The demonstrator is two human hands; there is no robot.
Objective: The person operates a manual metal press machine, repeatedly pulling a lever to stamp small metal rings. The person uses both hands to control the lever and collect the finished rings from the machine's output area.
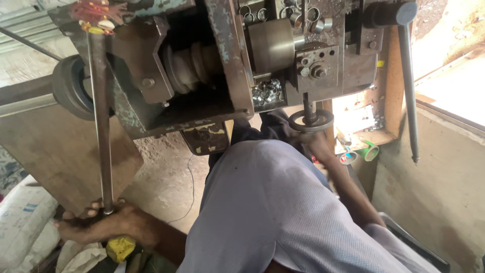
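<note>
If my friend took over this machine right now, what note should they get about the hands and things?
Left hand: wrapped around the bottom end of the long metal lever, which rises to the machine.
Right hand: reaching just below the small handwheel; the grip is blurred, so I cannot tell whether it holds anything.
Small metal rings lie piled in the machine's tray.
A second long handle hangs untouched at the right.
How many pieces are finished or left cannot be told.

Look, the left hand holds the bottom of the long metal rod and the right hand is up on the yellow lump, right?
Not quite. In the head view the left hand does hold the long metal rod, but the right hand is at the small round handwheel. The yellow lump lies beside the left hand.
</note>
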